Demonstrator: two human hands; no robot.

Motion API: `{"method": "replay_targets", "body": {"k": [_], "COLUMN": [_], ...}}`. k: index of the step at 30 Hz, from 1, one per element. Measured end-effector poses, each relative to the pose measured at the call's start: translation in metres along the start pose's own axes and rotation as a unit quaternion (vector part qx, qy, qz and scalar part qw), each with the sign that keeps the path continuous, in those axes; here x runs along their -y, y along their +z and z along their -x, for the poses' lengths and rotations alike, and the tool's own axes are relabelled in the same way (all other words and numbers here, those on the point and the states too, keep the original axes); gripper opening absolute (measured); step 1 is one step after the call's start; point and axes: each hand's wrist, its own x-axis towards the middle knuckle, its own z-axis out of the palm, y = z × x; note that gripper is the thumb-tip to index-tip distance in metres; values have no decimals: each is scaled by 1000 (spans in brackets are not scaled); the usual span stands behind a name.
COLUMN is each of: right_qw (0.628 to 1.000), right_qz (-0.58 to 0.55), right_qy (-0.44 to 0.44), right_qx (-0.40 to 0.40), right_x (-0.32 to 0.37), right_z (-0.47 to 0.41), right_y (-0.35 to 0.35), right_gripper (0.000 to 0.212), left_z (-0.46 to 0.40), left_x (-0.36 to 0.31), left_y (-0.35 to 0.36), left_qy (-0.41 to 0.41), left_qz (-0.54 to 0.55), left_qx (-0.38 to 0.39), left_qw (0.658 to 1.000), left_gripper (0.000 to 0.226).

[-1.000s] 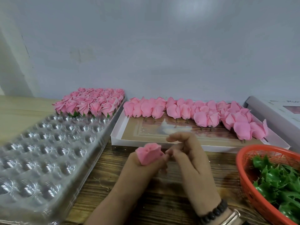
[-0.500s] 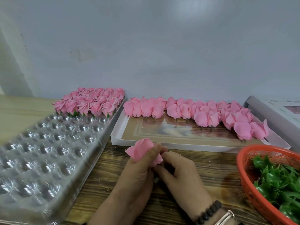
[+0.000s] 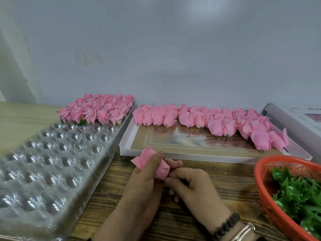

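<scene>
Right hand [image 3: 194,186] has dropped, pinching pink rose [image 3: 163,169] at its base; left hand [image 3: 144,186] grips it.

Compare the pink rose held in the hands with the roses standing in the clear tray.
The held rose lies tilted on its side, gripped by the left hand with the right hand pinching its base; the tray roses stand upright in packed rows in the clear tray. The tray roses show green leaves under their blooms; the held rose shows none. Both are the same pink with layered petals.
</scene>
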Motion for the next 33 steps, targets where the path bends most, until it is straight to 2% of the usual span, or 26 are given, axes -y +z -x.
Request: {"method": "replay_targets", "body": {"k": [4,6,8,11,14,18,22,24,27,31,33], "right_qw": [995,991,992,992,992,993,992,989,990,994,995], "right_qz": [-75,-102,-87,1,41,-7,-128,-145,-139,-87,-67], "right_qy": [-8,-1,-8,-39,-60,-53,-23,-22,-14,-22,-37], "right_qx": [-66,-81,-96,-119,-102,-105,-10,10,-8,-60,-64], "right_x": [1,0,-1,-1,0,1,8,9,6,1,1], "right_z": [-1,-1,-1,-2,0,0,0,0,0,0,0], "right_y": [0,0,1,3,7,6,0,-1,2,5,6], "right_gripper": [18,23,31,44,41,31,14,13,20,33,28], "left_z": [-4,-5,-6,-5,-1,3,2,2,0,2,2], "left_x": [2,3,4,8,14,10,2,-1,2,3,2], "left_y": [0,0,-1,1,3,4,-1,-1,-1,3,4], "left_qy": [19,27,31,32,27,24,-30,-38,-27,-5,-8], "left_qz": [46,55,60,39,37,43,74,78,85,84,96], "left_qx": [-34,-45,-57,-67,-52,-3,51,54,30,34,14], "left_qw": [998,997,996,996,998,999,996,995,996,996,995], "left_gripper": [32,38,43,43,48,29,54,55,47,23,30]}}
